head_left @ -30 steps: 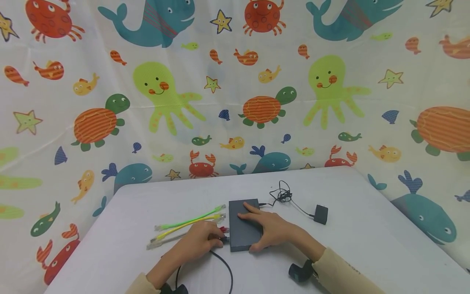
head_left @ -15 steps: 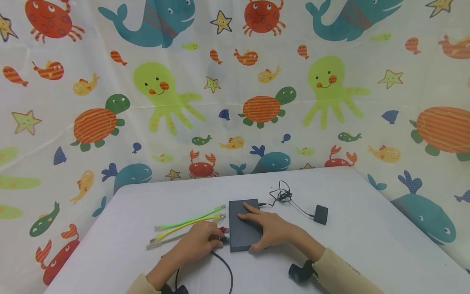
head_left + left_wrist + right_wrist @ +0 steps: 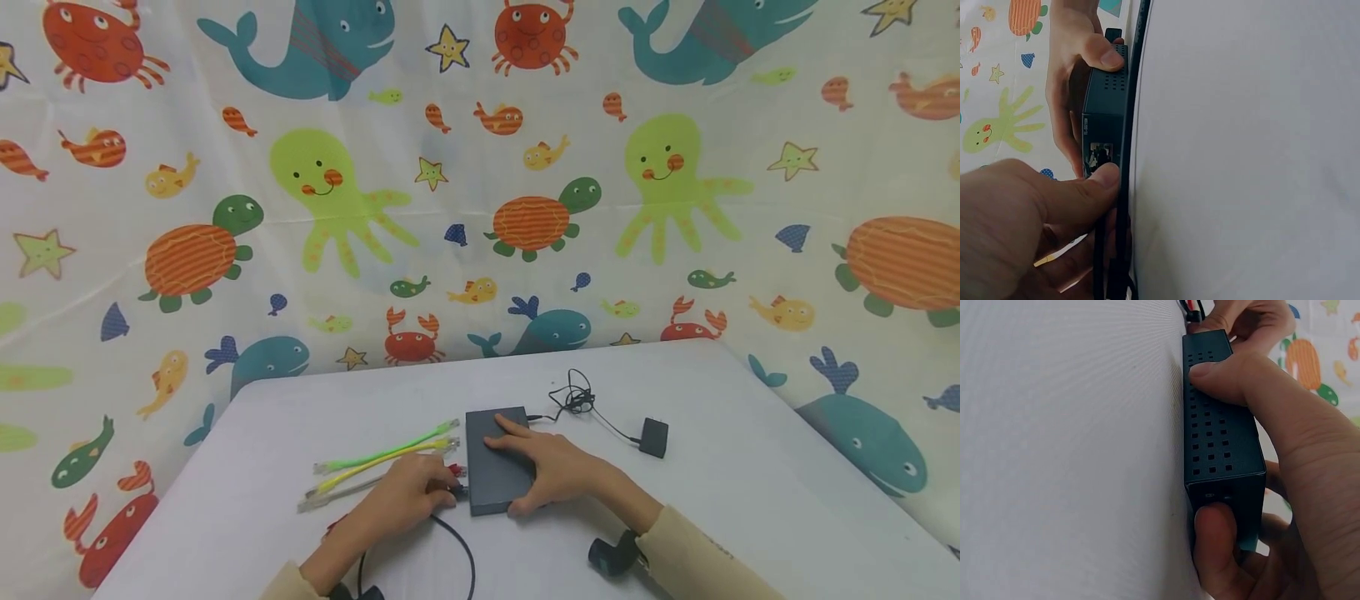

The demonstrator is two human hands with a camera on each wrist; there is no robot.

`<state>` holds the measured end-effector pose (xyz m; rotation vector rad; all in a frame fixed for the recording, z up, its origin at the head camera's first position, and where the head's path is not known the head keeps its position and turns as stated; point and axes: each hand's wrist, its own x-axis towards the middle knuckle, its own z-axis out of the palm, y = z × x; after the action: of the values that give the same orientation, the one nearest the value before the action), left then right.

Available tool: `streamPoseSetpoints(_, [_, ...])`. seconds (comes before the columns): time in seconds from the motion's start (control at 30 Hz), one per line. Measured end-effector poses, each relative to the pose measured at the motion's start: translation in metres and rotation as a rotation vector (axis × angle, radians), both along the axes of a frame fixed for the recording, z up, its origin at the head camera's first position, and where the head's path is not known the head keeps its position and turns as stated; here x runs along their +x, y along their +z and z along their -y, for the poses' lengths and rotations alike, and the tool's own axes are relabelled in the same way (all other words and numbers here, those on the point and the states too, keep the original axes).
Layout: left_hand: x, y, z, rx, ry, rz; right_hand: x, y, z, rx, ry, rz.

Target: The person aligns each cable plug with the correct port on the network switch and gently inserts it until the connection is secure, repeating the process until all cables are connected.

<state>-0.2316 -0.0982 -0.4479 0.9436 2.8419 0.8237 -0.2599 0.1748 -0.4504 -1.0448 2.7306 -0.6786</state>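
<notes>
A dark flat network switch lies on the white table. My right hand grips it from the right; its thumb presses the vented side, while other fingers reach over the top and end. At the switch's left side, my left hand pinches the plug end of a black network cable. In the left wrist view, the left thumb sits right below a port opening. How deep the plug sits is hidden by the fingers. A red plug shows just beyond the left fingertips.
Green, yellow and grey network cables lie left of the switch. A thin power lead runs from its right side through a tangle to a black adapter. A patterned curtain hangs behind the table.
Both hands keep their places at the switch and cable. Only the head view has shifted very slightly.
</notes>
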Motion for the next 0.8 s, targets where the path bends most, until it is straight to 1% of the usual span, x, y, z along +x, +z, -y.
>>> streamPoseSetpoints(0.2, [0.0037, -0.0011, 0.0005, 0.016, 0.003, 0.017, 0.0012, -0.0015, 0.0029, 0.004, -0.01, 0.005])
streamPoseSetpoints(0.4, [0.0045, -0.0005, -0.0001, 0.018, 0.028, 0.032, 0.002, -0.0014, 0.0028, 0.005, -0.012, -0.002])
streamPoseSetpoints(0.6, [0.0039, -0.0016, -0.0009, 0.032, 0.014, 0.028, 0.0024, -0.0009, 0.0014, 0.013, -0.019, 0.002])
streamPoseSetpoints(0.8, [0.0021, -0.0028, -0.0018, 0.021, 0.025, 0.017, 0.003, 0.0005, 0.0016, 0.018, -0.023, -0.007])
